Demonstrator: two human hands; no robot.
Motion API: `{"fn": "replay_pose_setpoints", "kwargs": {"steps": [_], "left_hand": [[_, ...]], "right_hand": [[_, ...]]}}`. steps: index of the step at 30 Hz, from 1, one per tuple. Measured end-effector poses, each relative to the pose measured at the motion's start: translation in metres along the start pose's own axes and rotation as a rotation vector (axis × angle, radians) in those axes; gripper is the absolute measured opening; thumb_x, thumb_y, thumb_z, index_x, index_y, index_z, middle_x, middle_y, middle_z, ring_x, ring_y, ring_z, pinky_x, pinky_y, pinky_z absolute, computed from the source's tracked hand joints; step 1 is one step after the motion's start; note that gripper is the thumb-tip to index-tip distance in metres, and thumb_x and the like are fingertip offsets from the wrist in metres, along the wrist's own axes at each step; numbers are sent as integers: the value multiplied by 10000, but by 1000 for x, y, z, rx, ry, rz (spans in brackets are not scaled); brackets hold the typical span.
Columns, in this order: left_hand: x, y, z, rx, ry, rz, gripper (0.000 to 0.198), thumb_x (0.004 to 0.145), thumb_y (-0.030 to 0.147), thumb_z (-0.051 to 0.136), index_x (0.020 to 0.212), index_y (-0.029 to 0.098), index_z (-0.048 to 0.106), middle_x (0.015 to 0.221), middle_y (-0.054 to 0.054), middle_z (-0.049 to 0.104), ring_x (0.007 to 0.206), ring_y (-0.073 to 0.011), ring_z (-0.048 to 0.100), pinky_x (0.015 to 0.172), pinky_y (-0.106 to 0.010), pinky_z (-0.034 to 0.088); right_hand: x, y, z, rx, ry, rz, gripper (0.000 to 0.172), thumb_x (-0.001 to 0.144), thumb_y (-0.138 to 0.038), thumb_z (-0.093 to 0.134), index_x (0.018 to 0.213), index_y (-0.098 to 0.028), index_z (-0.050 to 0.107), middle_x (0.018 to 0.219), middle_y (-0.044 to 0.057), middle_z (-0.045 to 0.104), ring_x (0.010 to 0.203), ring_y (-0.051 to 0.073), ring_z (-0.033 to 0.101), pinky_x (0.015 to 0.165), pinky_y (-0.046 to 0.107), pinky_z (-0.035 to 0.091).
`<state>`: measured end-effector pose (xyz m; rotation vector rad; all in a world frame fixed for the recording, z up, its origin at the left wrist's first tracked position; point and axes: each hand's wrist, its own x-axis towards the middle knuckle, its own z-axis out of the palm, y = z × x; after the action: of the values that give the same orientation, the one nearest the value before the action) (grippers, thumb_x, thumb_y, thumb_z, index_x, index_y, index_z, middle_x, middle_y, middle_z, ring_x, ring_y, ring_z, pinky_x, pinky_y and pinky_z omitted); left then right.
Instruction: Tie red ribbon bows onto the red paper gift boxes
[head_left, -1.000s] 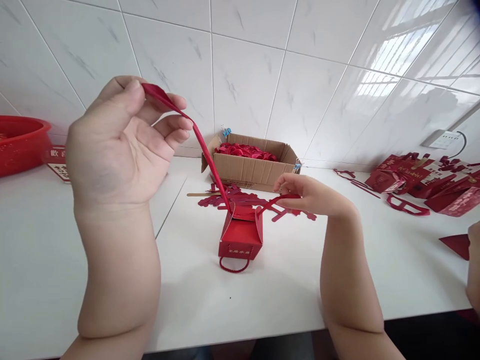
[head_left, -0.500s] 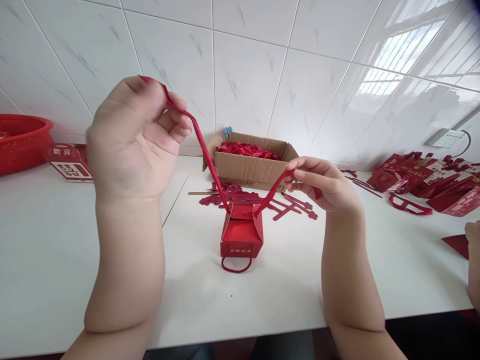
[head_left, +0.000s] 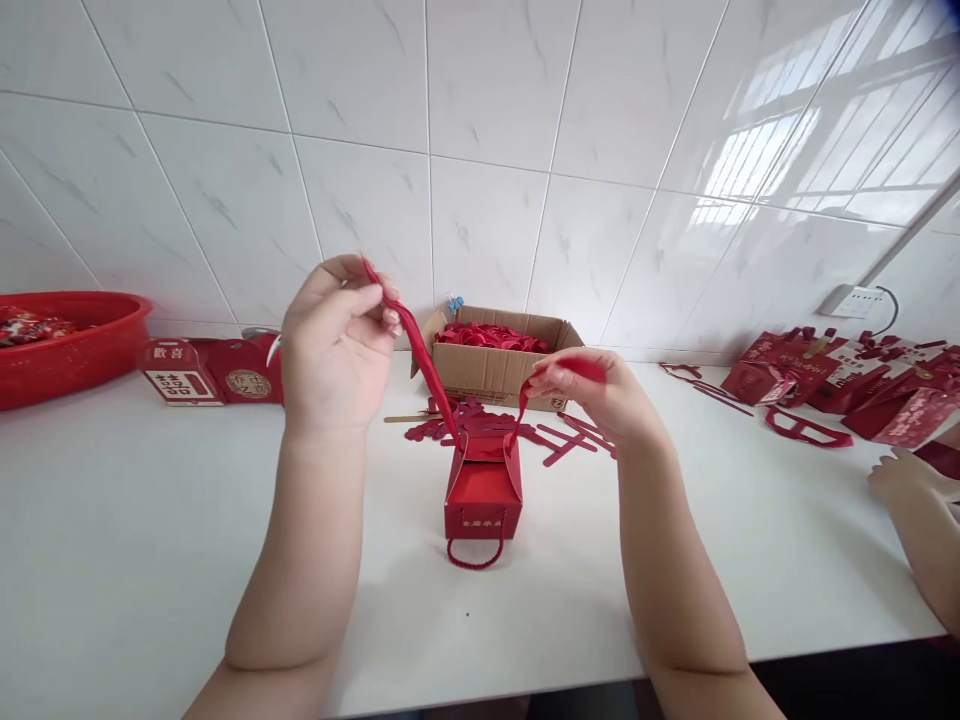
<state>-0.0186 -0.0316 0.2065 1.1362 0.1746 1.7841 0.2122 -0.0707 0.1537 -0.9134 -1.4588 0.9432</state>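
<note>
A small red gift box [head_left: 484, 490] stands upright on the white table, its rope handle [head_left: 475, 556] hanging down at the front. A red ribbon [head_left: 424, 355] runs up out of both sides of its top. My left hand [head_left: 341, 335] pinches one end of the ribbon, raised above and left of the box. The other end is pinched in my right hand [head_left: 585, 385], lower and to the right, with a flap of ribbon lying over the fingers. Both ribbon lengths rise from the box at a slant.
Behind the box lie several dark red paper strips [head_left: 472, 422] and a cardboard box [head_left: 495, 370] of red ribbons. A red basin [head_left: 75, 345] and printed boxes [head_left: 180, 372] stand left. Red gift boxes [head_left: 817, 375] and another person's hand [head_left: 911, 478] are at right.
My left hand has come down and inward with its ribbon end. My right hand has moved slightly closer to the box. The view has tilted up, and the other person's hand shows more.
</note>
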Motion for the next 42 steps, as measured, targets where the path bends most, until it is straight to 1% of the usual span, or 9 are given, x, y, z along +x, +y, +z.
{"fn": "replay_pose_setpoints", "kwargs": {"steps": [4,7,13,16,23,28,32,36,42], "left_hand": [[0,-5,2,81,-74,-31,146,694,54,551,707,148,662,665,-14,579,555,-72,506,506,-192,417],[-1,-11,7,197,-118,-82,84,745,151,612,745,177,692,692,-10,620,552,-79,534,516,-210,433],[-12,-26,20,258,-81,-82,263,814,287,641,1071,233,658,796,-13,695,763,-153,671,614,-240,510],[-20,-31,24,310,-102,20,362,830,332,660,1175,271,568,879,-14,718,883,-200,700,726,-297,561],[-24,-37,24,422,-192,97,365,824,372,682,1148,250,568,956,-39,725,908,-229,719,803,-357,598],[-19,-45,21,412,-174,94,348,802,405,702,1089,242,591,954,-45,730,910,-232,722,783,-338,605],[-21,-47,25,419,-126,151,337,797,443,699,1051,249,594,953,-44,727,957,-238,707,768,-333,597],[-25,-42,29,441,-154,197,284,803,377,712,1042,254,622,960,-31,720,986,-222,687,800,-334,572],[-17,-36,18,487,-302,-1,163,753,326,758,868,214,729,849,-29,717,874,-214,694,760,-333,576]], "right_hand": [[-1,-12,15,-218,212,-66,366,818,-533,615,760,-186,716,722,20,639,709,133,594,691,280,493],[4,-17,25,-240,254,-136,322,813,-507,635,785,-197,717,753,15,636,765,144,595,729,281,481],[10,-19,40,-19,45,-210,224,841,-418,638,794,-222,735,987,36,710,1044,187,626,935,326,479],[8,-18,45,73,-90,-172,200,815,-421,671,804,-240,757,982,34,718,1030,210,638,887,352,522],[10,-14,48,164,38,-214,151,798,-401,703,792,-271,778,766,9,697,849,182,650,825,349,524],[12,-13,48,180,33,-228,142,813,-390,690,783,-280,775,831,10,697,893,171,641,860,336,499],[9,-15,55,134,-19,-214,222,806,-408,692,666,-242,740,738,9,656,771,157,623,748,325,502],[7,-16,59,117,72,-242,215,806,-418,686,703,-238,742,671,-15,625,694,137,595,668,307,477],[7,-16,52,55,162,-264,293,782,-443,701,592,-220,687,569,-29,525,686,140,596,624,286,474]]}}
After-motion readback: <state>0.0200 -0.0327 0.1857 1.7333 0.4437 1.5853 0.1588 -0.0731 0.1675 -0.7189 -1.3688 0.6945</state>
